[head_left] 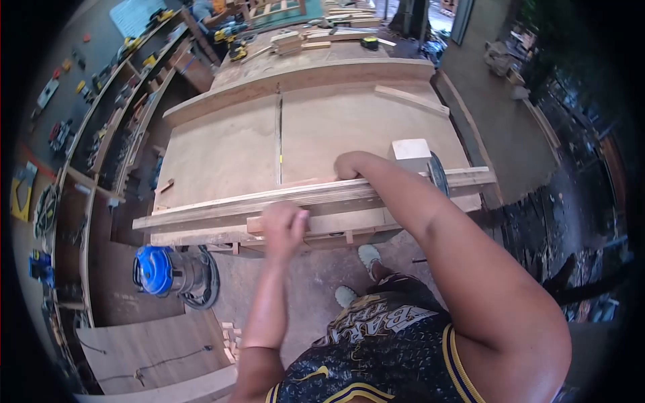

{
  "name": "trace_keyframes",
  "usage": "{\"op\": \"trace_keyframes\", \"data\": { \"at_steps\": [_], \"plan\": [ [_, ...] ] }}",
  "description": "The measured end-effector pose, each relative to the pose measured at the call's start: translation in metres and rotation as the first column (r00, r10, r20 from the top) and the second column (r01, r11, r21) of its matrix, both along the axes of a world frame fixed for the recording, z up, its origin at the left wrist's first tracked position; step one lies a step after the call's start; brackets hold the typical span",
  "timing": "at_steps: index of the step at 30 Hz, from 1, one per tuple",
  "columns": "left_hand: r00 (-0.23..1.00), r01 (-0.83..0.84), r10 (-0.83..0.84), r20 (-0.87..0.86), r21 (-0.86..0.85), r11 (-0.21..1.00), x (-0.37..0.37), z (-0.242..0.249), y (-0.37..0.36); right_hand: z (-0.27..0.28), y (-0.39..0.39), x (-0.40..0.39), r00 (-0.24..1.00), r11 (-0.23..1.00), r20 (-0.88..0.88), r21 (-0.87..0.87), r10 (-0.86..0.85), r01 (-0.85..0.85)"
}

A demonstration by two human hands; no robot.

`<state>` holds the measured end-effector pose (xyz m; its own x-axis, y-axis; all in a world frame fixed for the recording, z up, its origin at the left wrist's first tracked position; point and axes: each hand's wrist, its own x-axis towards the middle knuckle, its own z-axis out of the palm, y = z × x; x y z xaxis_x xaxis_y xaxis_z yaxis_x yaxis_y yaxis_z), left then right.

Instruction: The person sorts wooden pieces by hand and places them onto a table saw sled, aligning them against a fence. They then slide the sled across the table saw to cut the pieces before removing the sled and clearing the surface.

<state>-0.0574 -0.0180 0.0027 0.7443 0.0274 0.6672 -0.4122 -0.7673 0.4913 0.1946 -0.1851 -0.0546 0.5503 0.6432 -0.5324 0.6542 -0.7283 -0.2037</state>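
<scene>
A long laminated wooden beam (201,213) lies across the near side of the wooden work table (215,151). At its near face, my left hand (283,225) is closed round a short wood block (254,226). My right hand (351,165) reaches over the beam's far side, bent down by a thin wood strip (306,183); its fingers are mostly hidden. Right of that hand a pale block (410,150) sits beside a dark round disc (438,173). A narrow slot (279,134) runs across the table top.
A raised board (302,76) spans the table's far side, with a loose wood strip (411,99) near it. A blue shop vacuum (154,270) stands on the floor at left. Tool shelves (107,134) line the left wall. Part of another person (205,12) shows at the back.
</scene>
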Motion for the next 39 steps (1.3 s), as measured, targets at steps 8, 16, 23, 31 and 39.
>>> {"op": "trace_keyframes", "data": {
  "at_steps": [8, 16, 23, 31, 39],
  "plan": [
    [0.99, -0.049, 0.063, -0.125, 0.109, 0.993, 0.045, -0.014, -0.093, 0.208, -0.056, -0.011, 0.843, 0.841, 0.433, 0.54, -0.318, 0.04],
    [0.944, -0.216, 0.261, -0.204, 0.218, 0.952, 0.058, -0.018, -0.107, 0.08, -0.286, 0.157, 0.85, 0.883, 0.307, 0.34, -0.428, 0.322],
    [0.822, -0.423, 0.493, -0.284, 0.275, 0.863, 0.059, -0.016, -0.13, 0.04, -0.313, 0.201, 0.836, 0.914, 0.412, 0.335, -0.362, 0.231],
    [0.669, -0.654, 0.686, -0.286, 0.212, 0.726, 0.082, -0.024, -0.14, -0.004, -0.332, 0.23, 0.864, 0.929, 0.418, 0.345, -0.281, 0.136],
    [0.71, -0.661, 0.679, -0.184, 0.157, 0.734, 0.077, -0.031, -0.138, 0.009, -0.298, 0.214, 0.827, 0.965, 0.512, 0.231, -0.232, 0.128]
  ]
}}
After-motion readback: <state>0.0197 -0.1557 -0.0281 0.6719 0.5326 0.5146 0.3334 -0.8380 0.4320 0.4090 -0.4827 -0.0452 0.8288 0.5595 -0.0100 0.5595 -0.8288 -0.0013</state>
